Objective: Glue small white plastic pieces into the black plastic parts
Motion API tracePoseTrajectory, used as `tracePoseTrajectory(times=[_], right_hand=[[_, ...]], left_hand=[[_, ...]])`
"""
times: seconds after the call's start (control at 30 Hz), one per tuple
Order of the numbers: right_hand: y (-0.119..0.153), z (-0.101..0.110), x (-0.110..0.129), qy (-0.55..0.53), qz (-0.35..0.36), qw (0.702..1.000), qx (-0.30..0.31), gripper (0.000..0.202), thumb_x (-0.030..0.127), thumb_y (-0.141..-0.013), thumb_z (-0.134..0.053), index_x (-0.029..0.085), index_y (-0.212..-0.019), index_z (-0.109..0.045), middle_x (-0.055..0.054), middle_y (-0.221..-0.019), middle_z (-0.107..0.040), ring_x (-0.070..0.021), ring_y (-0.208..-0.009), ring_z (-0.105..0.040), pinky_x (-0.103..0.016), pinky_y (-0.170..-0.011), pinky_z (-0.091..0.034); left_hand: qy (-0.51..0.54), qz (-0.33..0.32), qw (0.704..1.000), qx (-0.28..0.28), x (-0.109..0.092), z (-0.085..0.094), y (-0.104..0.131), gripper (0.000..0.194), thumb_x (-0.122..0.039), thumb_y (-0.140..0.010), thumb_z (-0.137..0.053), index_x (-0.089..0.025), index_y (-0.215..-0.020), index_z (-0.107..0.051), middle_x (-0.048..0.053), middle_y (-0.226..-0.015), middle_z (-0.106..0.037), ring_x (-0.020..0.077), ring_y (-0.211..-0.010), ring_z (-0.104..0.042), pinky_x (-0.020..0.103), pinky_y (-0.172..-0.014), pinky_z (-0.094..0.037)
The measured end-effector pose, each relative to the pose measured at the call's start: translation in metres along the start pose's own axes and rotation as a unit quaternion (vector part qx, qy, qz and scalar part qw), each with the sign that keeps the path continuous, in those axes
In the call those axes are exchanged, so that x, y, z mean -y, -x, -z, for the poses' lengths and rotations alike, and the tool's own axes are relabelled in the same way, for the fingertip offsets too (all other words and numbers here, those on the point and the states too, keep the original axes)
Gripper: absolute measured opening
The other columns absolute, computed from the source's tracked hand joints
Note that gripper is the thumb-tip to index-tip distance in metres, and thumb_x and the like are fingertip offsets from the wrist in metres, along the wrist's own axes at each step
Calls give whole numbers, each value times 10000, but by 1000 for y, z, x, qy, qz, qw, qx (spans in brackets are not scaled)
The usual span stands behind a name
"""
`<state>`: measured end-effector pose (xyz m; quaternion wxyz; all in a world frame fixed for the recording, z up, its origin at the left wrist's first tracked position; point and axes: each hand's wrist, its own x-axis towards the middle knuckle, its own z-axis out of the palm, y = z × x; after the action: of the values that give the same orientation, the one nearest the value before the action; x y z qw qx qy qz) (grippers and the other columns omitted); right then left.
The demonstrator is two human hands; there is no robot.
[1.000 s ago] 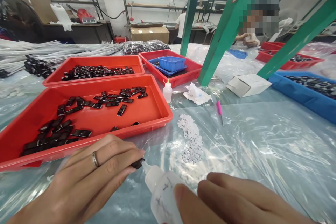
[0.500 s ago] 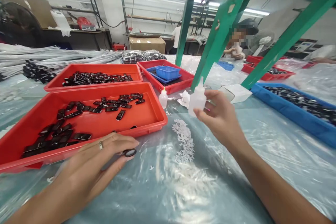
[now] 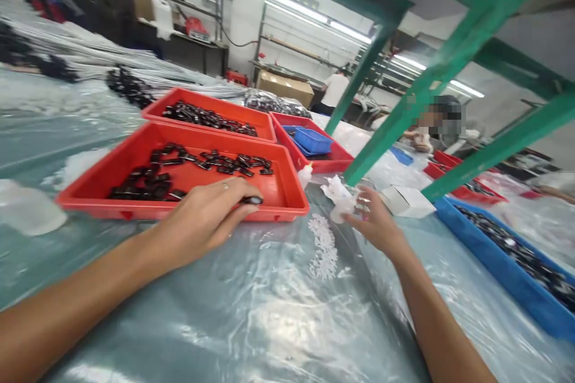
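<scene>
My left hand, a ring on one finger, pinches a small black piece at the near rim of the front red tray. Many black pieces lie in that tray. My right hand has its fingers round a translucent white bottle, which stands by a crumpled white tissue. The bottle is partly blurred and hidden. Nearer me, small white parts form a strip on the plastic-covered table. A smaller bottle stands beside the tray's right corner.
Behind are a second red tray and a red tray with a blue basket. A white box, a long blue tray and green posts are right. People are farther back.
The view has shifted and tilted. My left hand has moved up to the tray's rim with the black piece. My right hand has lowered the bottle beside the tissue.
</scene>
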<state>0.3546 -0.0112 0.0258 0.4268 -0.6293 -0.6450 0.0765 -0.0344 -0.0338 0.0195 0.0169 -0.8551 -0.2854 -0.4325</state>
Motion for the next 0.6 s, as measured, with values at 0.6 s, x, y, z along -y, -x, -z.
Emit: tracePoseTrajectory(times=[0.6], right_hand=[[111,-165,184,170,395,842,325,203,163,-1079,-581,135,-1258,-671,-119,-1078,-772,-294,-874,-762,-388,-651,-581]], left_hand=[[-19,-11,998,-65,24,-2,-5,211,-229,-1157,-439,-156,-1172,-636,83,-1029,-759,249,-906,-746,331,-769,-557]])
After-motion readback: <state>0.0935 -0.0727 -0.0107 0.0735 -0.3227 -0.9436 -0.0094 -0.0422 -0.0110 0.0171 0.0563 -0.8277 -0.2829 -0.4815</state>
